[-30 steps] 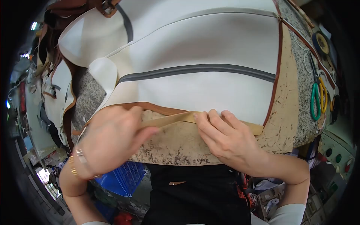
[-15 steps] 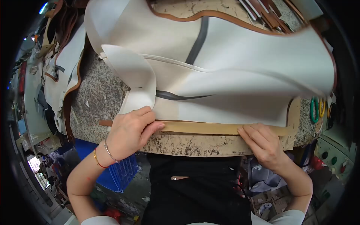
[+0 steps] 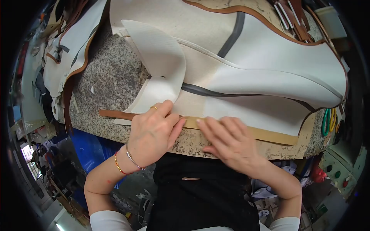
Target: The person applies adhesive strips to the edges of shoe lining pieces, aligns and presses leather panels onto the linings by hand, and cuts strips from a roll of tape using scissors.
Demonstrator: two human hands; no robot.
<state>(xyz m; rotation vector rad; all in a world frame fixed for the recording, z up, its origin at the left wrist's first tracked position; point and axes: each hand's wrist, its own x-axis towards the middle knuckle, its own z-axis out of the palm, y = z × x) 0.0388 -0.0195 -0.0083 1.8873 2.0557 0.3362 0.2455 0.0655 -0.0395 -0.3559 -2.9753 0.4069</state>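
Note:
A large white leather-like panel (image 3: 269, 115) with brown edging and dark grey bands lies on the worktable. Along its near edge runs a flat tan strip (image 3: 275, 136). A brown strip end (image 3: 115, 114) sticks out to the left. My left hand (image 3: 150, 134) is closed at the strip's left part, thumb along the tan strip and fingers curled over the panel edge; its grip is partly hidden. My right hand (image 3: 233, 146) lies with fingers stretched flat on the tan strip, thumb apart. A loose white flap (image 3: 162, 50) curls up beyond my left hand.
More white pieces with brown edging (image 3: 79, 54) hang at the left side of the speckled worktable (image 3: 104, 77). Green-handled scissors (image 3: 326, 121) are at the right edge. Brown strips (image 3: 295, 19) lie at the back right. A blue crate (image 3: 90, 148) stands below the table.
My right hand has slid left along the tan strip, closer to my left hand. The view has shifted, and the panel's near right part now lies flatter, exposing the strip's right end.

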